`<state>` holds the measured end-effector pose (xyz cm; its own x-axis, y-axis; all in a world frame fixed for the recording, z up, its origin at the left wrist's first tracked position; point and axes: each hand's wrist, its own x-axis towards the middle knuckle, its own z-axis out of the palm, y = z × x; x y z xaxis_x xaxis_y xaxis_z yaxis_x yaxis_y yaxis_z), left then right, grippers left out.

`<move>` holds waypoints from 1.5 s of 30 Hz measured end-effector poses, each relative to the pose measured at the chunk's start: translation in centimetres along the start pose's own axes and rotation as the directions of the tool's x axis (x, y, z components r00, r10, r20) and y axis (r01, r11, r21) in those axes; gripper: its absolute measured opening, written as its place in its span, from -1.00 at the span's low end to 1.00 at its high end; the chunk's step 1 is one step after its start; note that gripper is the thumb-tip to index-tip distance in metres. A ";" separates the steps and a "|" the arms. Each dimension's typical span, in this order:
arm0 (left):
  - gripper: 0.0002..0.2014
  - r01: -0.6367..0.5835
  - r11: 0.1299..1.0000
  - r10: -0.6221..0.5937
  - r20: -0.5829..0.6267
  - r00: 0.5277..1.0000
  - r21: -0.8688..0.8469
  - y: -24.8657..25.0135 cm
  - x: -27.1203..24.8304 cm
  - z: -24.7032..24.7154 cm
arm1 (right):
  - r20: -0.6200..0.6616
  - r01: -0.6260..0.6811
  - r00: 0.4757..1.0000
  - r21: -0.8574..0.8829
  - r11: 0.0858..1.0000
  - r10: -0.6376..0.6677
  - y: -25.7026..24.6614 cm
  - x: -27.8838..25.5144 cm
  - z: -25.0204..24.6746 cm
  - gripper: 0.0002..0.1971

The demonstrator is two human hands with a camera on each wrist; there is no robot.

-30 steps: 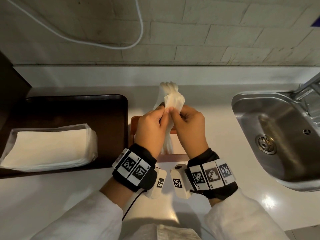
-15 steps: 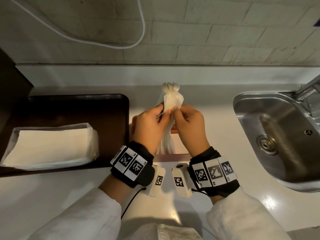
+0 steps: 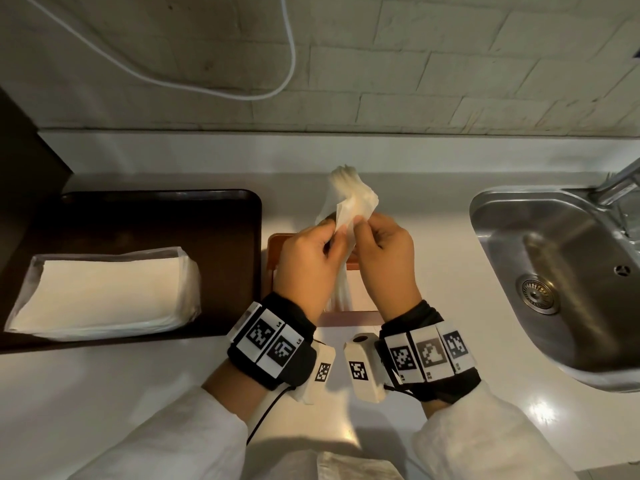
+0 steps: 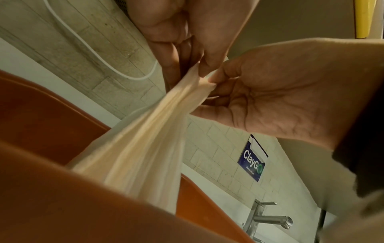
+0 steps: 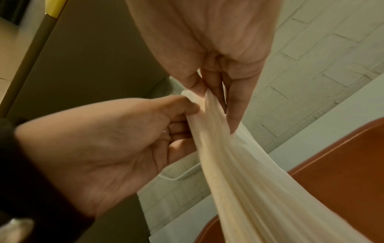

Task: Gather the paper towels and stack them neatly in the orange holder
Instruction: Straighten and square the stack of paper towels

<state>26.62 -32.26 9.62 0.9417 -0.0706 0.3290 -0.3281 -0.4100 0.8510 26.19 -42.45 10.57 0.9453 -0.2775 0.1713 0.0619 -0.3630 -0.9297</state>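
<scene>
Your left hand (image 3: pixel 304 261) and right hand (image 3: pixel 388 258) meet above the orange rectangular plastic holder (image 3: pixel 273 251) on the white countertop (image 3: pixel 104 393). Each hand pinches the upper part of a bunch of white paper towels (image 3: pixel 349 199), finger and thumb curled onto the sheets. The bunch's top fans out above your knuckles; its lower part hangs between your hands down into the holder, as both wrist views show: the sheets (image 4: pixel 145 139) run from your fingertips into the orange tray (image 5: pixel 332 164).

To your left, a dark brown rectangular tray (image 3: pixel 156 216) sits beside the holder. On it lies a flat stack of white paper towels in a clear plastic wrapper (image 3: pixel 104 292), apart from your hands. To your right, a stainless steel sink (image 3: pixel 554 265) is set into the counter, with a metal tap (image 3: pixel 620 181) at its far corner.
</scene>
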 end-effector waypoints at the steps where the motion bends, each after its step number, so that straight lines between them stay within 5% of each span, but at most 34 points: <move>1: -0.70 0.003 1.000 -0.003 0.000 1.000 0.011 0.0 0.0 0.0 | 0.003 0.010 1.000 -0.012 1.000 -0.010 0.1 0.0 0.1 -0.59; 20: -0.77 -0.058 0.998 0.058 0.026 0.998 0.018 -0.3 0.0 0.1 | 0.049 -0.030 0.998 0.026 0.999 0.029 -0.9 -0.4 -0.1 -0.58; 29: -0.63 -0.004 0.998 0.007 0.036 0.999 -0.068 0.0 -0.1 -0.3 | 0.040 -0.146 0.989 0.193 0.970 0.141 -1.3 -0.5 -0.7 -0.28; 34: -0.67 -0.045 0.998 0.047 0.056 0.997 -0.039 0.0 -0.3 -0.3 | -0.037 -0.126 0.990 0.208 0.970 0.137 -2.1 0.0 -1.2 -0.37; 45: -0.69 -0.059 0.998 0.059 0.011 0.998 -0.024 -0.6 -0.8 -0.6 | 0.000 -0.158 0.987 0.213 0.964 0.162 -1.8 0.5 -1.4 -0.46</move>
<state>26.06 -31.42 9.12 0.9214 -0.1044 0.3744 -0.3847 -0.3828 0.8399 26.13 -43.16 12.80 0.9429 -0.3325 0.0188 -0.0213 -0.1166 -0.9929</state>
